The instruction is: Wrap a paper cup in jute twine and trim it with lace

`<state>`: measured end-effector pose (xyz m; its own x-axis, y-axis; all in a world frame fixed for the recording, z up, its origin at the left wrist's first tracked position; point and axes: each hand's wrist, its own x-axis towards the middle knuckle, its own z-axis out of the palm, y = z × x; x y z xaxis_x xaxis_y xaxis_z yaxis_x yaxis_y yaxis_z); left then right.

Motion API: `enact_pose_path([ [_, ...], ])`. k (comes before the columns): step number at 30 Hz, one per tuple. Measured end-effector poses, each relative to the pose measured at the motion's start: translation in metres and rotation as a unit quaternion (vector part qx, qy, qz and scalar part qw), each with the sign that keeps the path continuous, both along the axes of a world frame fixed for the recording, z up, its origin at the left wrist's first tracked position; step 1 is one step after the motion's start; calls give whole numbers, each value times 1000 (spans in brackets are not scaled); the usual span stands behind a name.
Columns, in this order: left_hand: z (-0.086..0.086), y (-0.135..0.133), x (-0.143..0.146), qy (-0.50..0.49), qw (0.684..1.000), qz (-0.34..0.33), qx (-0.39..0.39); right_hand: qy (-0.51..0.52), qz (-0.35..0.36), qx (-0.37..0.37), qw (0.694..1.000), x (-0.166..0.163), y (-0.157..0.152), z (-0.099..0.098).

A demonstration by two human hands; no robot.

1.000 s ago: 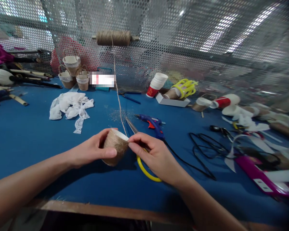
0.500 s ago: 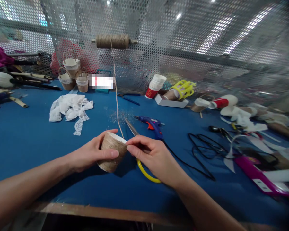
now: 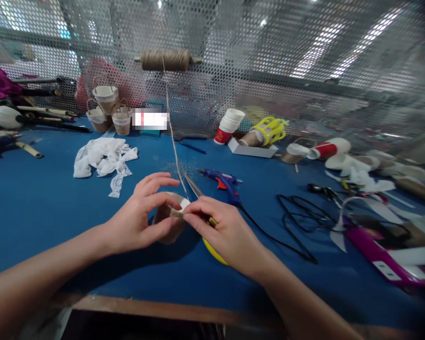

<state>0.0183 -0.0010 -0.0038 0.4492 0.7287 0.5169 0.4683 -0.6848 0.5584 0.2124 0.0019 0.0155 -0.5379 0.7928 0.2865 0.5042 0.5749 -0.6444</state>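
Observation:
My left hand (image 3: 141, 217) grips a twine-wrapped paper cup (image 3: 168, 225) just above the blue table (image 3: 38, 208), thumb and forefinger at its rim, the other fingers raised. My right hand (image 3: 221, 229) pinches the jute twine (image 3: 173, 141) against the cup's rim and also holds yellow-handled scissors (image 3: 198, 193), whose blades point away past the cup. The twine runs up to a spool (image 3: 165, 60) mounted on the mesh wall.
A blue glue gun (image 3: 223, 182) with a black cord (image 3: 297, 222) lies just beyond my hands. White lace (image 3: 104, 158) is at the left, finished small baskets (image 3: 108, 111) behind it. Stacked cups (image 3: 230, 125), a yellow holder (image 3: 271, 130), black scissors (image 3: 322, 191) and scraps crowd the right.
My left hand shifted its hold, lifting its fingers so thumb and forefinger sit at the rim. The cup turned and dropped slightly. My right hand stayed pinching the twine at the rim.

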Motion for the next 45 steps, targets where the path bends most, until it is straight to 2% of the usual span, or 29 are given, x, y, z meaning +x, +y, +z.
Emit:
enact_pose_path([
  [6, 7, -3, 5, 2, 999, 13, -39, -33, 12, 51, 998, -4, -2, 1],
  [9, 8, -3, 2, -20, 997, 3, -79, -13, 12, 71, 997, -3, 0, 0],
  [11, 8, -1, 0, -63, 990, -3, -127, 17, -5, 86, 996, -2, 1, -1],
  [14, 6, 3, -3, -145, 968, 0, -206, 58, -67, 109, 990, 1, 6, -3],
  [17, 2, 6, -4, -205, 941, 0, -268, 46, -97, 81, 991, 2, 10, -6],
  [20, -3, 6, -3, -232, 924, -15, -303, 28, -68, 31, 997, 1, 14, -10],
  [28, -4, 3, -2, -192, 938, -45, -287, 85, -17, 41, 995, -4, 11, -11],
  [33, -2, 2, -1, -178, 942, -41, -282, 86, -59, -25, 994, -5, 10, -9],
  [39, -4, 3, -1, -182, 944, -37, -272, 122, -28, -53, 991, -7, 10, -7],
  [45, -1, 5, -6, -153, 950, -58, -267, 132, -36, -82, 987, -8, 9, -7],
])
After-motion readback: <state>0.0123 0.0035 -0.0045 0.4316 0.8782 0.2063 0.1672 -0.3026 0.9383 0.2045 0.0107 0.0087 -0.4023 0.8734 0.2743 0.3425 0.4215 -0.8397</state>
